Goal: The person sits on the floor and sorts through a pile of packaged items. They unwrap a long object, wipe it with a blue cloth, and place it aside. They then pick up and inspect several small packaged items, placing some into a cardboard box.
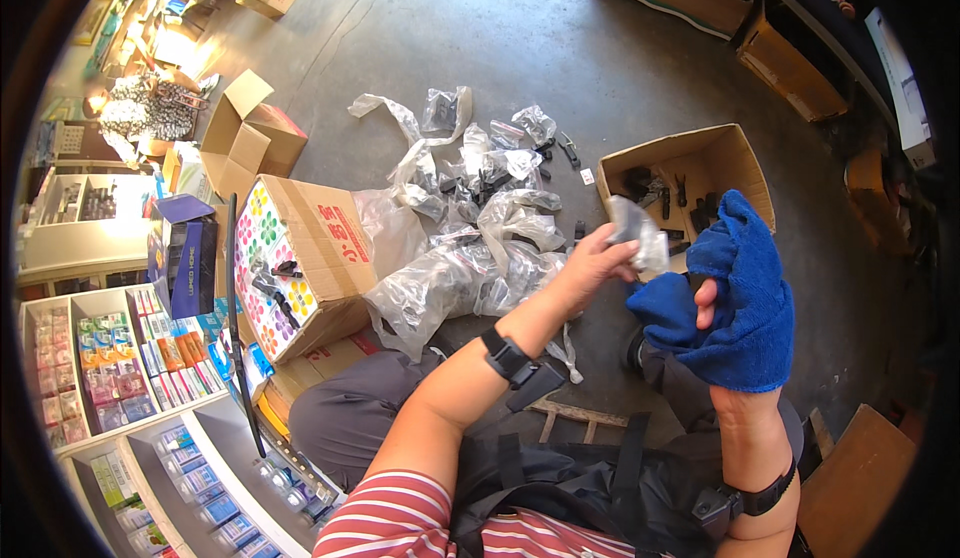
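Observation:
Between the fingers of my left hand (596, 262) is a small clear plastic bag (639, 235) with something dark and pale inside, partly blurred. A blue terry cloth (750, 310) drapes over my right hand (705, 304), leaving mainly the fingertips and wrist bare. My right fingers grip the cloth, and a bit of a dark object shows beside them; its kind is hidden. Just beyond both hands stands an open cardboard box (686, 157) with loose black plastic parts (701, 213) in it. To the left, a heap of clear plastic bags (480, 220) with black parts lies on the floor.
A closed carton (330, 250) at my left carries several black parts (281, 299) on its flowered side. Shelves of packaged goods (112, 363) line the left. An open carton (255, 138) stands farther off, near another person (150, 112). More boxes (791, 55) edge the right.

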